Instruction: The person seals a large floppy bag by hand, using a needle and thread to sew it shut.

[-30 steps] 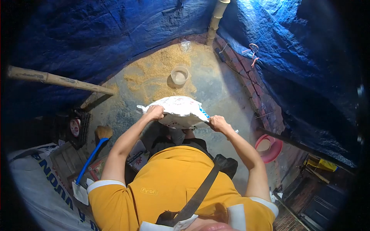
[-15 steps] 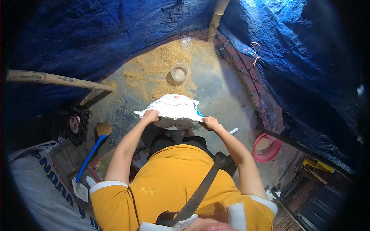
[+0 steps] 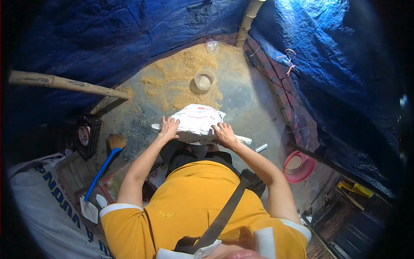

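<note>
A white sack (image 3: 199, 117) with red and blue print stands in front of my legs, its near edge folded over. My left hand (image 3: 169, 128) rests on the left end of this edge, fingers spread across the plastic. On the right side of the sack, my right hand (image 3: 224, 134) lies with its fingers apart, touching the top. A strip of the sack's edge sticks out to the right past my right hand. What the sack holds is hidden.
Yellowish grain or husks (image 3: 183, 69) cover the floor ahead, with a clear round tub (image 3: 204, 80) among them. A blue-handled broom (image 3: 102, 173) lies left, near a large printed sack (image 3: 51, 207). A pink basin (image 3: 299, 166) stands right. Bamboo poles (image 3: 69, 85) and blue tarps surround the space.
Both hands have gone from gripping the sack's edge to lying on it with fingers spread. My right hand has moved inward to the left, and the sack's right edge now sticks out.
</note>
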`<state>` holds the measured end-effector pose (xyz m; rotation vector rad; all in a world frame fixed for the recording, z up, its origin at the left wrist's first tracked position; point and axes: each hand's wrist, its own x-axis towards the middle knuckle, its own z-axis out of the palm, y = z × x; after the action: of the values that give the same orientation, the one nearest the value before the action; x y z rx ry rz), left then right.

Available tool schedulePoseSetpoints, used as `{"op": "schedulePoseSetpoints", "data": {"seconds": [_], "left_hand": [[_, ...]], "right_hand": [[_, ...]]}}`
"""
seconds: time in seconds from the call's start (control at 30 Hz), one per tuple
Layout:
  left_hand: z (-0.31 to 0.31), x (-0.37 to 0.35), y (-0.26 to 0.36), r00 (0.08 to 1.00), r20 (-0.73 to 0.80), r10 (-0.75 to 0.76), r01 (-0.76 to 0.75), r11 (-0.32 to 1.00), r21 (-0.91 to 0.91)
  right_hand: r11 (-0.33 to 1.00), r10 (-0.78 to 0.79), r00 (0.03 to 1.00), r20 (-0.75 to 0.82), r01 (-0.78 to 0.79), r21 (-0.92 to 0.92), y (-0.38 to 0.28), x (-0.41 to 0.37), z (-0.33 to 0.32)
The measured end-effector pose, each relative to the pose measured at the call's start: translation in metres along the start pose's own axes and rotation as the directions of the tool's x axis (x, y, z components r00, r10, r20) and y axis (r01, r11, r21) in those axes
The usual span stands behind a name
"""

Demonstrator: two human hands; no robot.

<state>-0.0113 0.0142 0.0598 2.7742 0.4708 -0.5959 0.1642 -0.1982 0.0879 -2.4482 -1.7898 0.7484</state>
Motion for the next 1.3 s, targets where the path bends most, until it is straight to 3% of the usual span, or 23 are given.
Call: {"op": "schedulePoseSetpoints", "data": {"seconds": [0.07,0.17,0.27,0.33,0.47,0.53,0.63,0.7,0.73,0.8,1.0,1.07,1.1,1.13,1.2,1.27,1.3], "left_hand": [[0.001,-0.011,-0.005,1.000,0.009,-0.021,0.021,0.999,0.030],[0.010,-0.025,-0.012,0.986,-0.116,-0.120,0.131,0.987,0.091],[0.025,-0.029,-0.019,0.985,-0.085,-0.151,0.154,0.988,0.025],[0.029,-0.030,-0.019,0.989,-0.062,-0.131,0.131,0.991,-0.001],[0.018,-0.031,-0.012,0.997,-0.040,-0.063,0.060,0.995,-0.084],[0.005,-0.033,-0.004,0.998,-0.035,-0.051,0.047,0.994,-0.096],[0.000,-0.035,0.008,0.985,-0.169,0.031,-0.034,0.999,-0.013],[0.010,-0.040,0.020,0.880,-0.430,0.201,-0.150,0.977,0.148],[0.011,-0.043,0.026,0.880,-0.429,0.205,-0.154,0.977,0.150],[0.011,-0.048,0.037,0.938,-0.282,0.201,-0.176,0.978,0.111],[0.043,-0.025,0.010,0.926,-0.346,0.151,-0.049,0.957,0.287],[0.027,-0.024,0.006,0.998,0.006,0.065,-0.065,0.996,0.063],[0.032,-0.024,0.000,0.980,-0.144,0.138,-0.123,0.986,0.112],[0.038,-0.023,-0.003,0.979,-0.144,0.142,-0.126,0.985,0.114],[0.042,-0.020,-0.006,0.999,-0.022,0.047,-0.046,0.998,0.034],[0.042,-0.018,-0.007,0.996,-0.048,0.074,-0.072,0.996,0.043],[0.034,-0.019,-0.004,0.999,0.038,0.024,-0.024,1.000,0.000]], "right_hand": [[0.997,-0.072,0.997,-0.028,0.071,-0.008,-0.012,0.008,0.012],[0.995,-0.074,0.997,-0.033,0.071,-0.075,-0.029,0.013,0.023],[0.989,-0.067,0.997,-0.044,0.061,-0.131,-0.032,0.015,0.040],[0.984,-0.054,0.996,0.073,0.065,-0.165,-0.030,0.018,0.049],[0.983,-0.041,0.991,0.128,0.063,-0.174,-0.024,0.013,0.065],[0.996,0.002,0.989,0.149,0.012,-0.088,-0.024,0.008,0.064],[0.997,0.062,0.991,0.121,-0.067,0.037,-0.026,0.003,0.057],[0.989,0.099,0.991,0.092,-0.108,0.098,-0.021,0.005,0.057],[0.989,0.102,0.991,0.090,-0.111,0.100,-0.017,0.005,0.060],[0.982,0.139,0.986,0.092,-0.149,0.112,-0.010,0.004,0.061],[0.985,0.112,0.986,0.126,-0.127,0.118,-0.012,0.004,0.069],[0.988,0.086,0.987,0.133,-0.102,0.120,-0.018,0.007,0.074],[0.987,0.104,0.988,0.115,-0.117,0.110,-0.023,0.006,0.070],[0.986,0.124,0.987,0.097,-0.134,0.101,-0.027,0.005,0.065],[0.985,0.155,0.981,0.117,-0.163,0.062,-0.030,-0.001,0.054],[0.994,0.090,0.995,-0.032,-0.092,-0.051,-0.027,-0.011,0.047],[0.990,0.119,0.993,-0.029,-0.121,-0.072,-0.022,-0.016,0.048]]}}
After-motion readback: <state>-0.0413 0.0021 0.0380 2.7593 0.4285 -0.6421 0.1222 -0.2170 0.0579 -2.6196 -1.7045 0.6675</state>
